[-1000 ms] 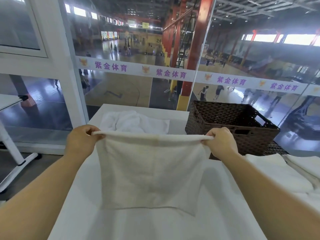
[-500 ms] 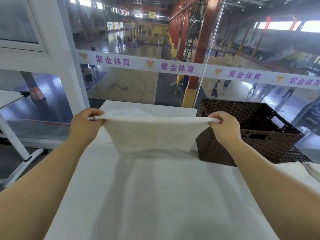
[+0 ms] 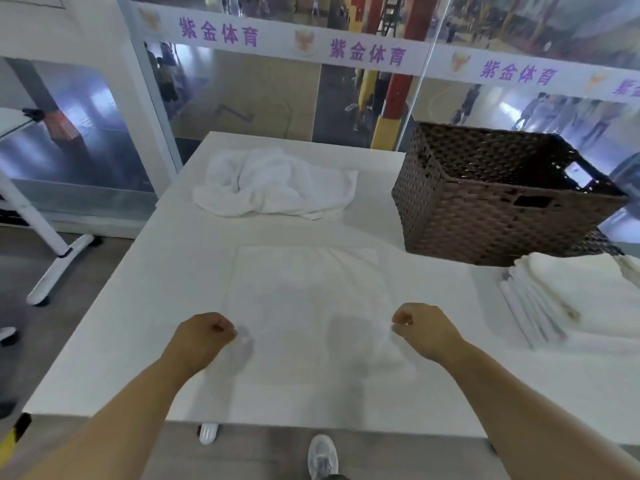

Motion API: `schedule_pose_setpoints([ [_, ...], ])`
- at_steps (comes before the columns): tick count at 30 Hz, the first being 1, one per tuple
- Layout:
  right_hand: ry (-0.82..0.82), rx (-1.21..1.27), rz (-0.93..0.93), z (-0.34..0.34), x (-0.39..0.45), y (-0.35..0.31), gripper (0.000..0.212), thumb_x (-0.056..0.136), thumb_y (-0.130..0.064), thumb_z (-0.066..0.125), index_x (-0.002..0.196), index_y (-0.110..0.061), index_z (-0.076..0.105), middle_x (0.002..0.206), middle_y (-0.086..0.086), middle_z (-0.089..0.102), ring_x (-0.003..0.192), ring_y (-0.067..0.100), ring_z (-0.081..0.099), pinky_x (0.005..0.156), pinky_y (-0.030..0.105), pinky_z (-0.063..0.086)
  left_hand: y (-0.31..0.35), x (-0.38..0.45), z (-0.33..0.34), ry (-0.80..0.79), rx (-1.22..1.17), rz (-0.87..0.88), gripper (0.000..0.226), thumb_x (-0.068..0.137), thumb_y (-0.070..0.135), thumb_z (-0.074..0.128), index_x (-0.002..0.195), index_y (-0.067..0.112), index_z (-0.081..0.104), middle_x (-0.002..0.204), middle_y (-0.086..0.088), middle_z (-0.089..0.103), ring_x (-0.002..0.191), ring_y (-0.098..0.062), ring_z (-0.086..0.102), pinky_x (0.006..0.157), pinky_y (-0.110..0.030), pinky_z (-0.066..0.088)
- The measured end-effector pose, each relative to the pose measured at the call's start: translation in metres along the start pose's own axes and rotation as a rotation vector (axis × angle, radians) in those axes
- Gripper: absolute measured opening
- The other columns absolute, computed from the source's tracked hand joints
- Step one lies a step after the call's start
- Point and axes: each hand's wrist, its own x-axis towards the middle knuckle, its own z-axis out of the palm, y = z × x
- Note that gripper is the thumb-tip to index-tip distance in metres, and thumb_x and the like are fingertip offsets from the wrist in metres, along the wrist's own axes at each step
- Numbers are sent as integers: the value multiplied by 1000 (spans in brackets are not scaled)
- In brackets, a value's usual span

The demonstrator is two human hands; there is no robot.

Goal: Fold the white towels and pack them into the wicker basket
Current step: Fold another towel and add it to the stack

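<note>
A white towel [image 3: 308, 306] lies spread flat on the white table [image 3: 145, 317] in front of me. My left hand [image 3: 204, 336] is curled at its near left edge and my right hand [image 3: 420, 327] at its near right edge, each pinching the cloth. A crumpled white towel [image 3: 277, 183] sits at the far middle of the table. The dark brown wicker basket [image 3: 485, 216] stands at the far right, and I see nothing inside it. A stack of folded white towels [image 3: 571, 299] lies to the right, in front of the basket.
A glass wall [image 3: 242, 98] runs right behind the table's far edge. A white stand leg [image 3: 59, 268] rests on the floor to the left. The table's near edge is close to my body, with my shoe [image 3: 322, 455] below it.
The towel hung in the air between my raised hands; both hands came down and toward me, and it now lies flat on the table. My view tilted downward.
</note>
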Motion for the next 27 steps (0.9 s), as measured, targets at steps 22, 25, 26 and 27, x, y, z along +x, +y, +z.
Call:
schedule_pose_setpoints([
  [22,-104,-90,28,2,212,-8,30,93,-30,53,121,-19,57,122,3,57,109,22,55,90,33,47,40,206,28,57,356,103,31,88,13,63,118,6,63,117,-14,62,113,-32,55,98,-39,35],
  [25,-97,-116,-11,13,236,-9,45,94,-26,51,138,-16,42,141,5,41,125,25,42,102,37,39,27,228,35,116,439,148,44,85,7,65,128,5,56,128,-16,55,125,-36,46,105,-45,25],
  [26,-89,-123,-22,15,241,-10,47,94,-25,51,139,-16,39,143,4,38,127,26,39,103,38,38,25,233,36,97,462,115,48,86,11,63,133,9,52,134,-13,50,129,-34,41,107,-42,22],
  [27,-85,-136,-26,17,245,-10,48,94,-25,51,140,-17,38,144,4,37,127,27,38,103,39,38,22,238,37,75,479,96,50,87,14,61,136,12,49,138,-11,46,131,-32,38,108,-40,21],
])
